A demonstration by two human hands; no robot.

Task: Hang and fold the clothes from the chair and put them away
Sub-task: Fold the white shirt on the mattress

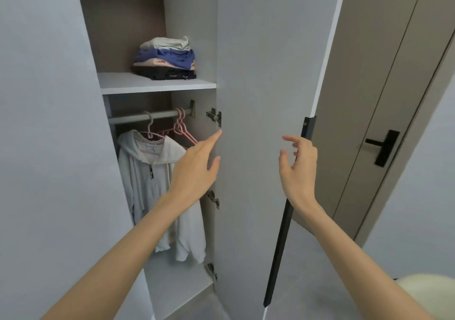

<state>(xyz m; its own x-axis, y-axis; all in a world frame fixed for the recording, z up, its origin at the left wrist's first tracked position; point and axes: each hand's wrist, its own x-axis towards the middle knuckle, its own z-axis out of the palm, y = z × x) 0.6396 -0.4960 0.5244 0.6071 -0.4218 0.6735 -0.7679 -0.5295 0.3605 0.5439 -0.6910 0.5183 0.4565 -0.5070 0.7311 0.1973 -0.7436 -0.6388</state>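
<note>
The left hand (197,167) reaches forward, fingers straight and empty, its forefinger at the hinged edge of the open wardrobe door (266,73). The right hand (299,169) is loosely spread and holds nothing, just beside the door's black handle strip (280,245). A white hoodie (147,176) hangs on the rail (128,118). Folded clothes (166,58) are stacked on the shelf (138,83) above, with free shelf to their left.
</note>
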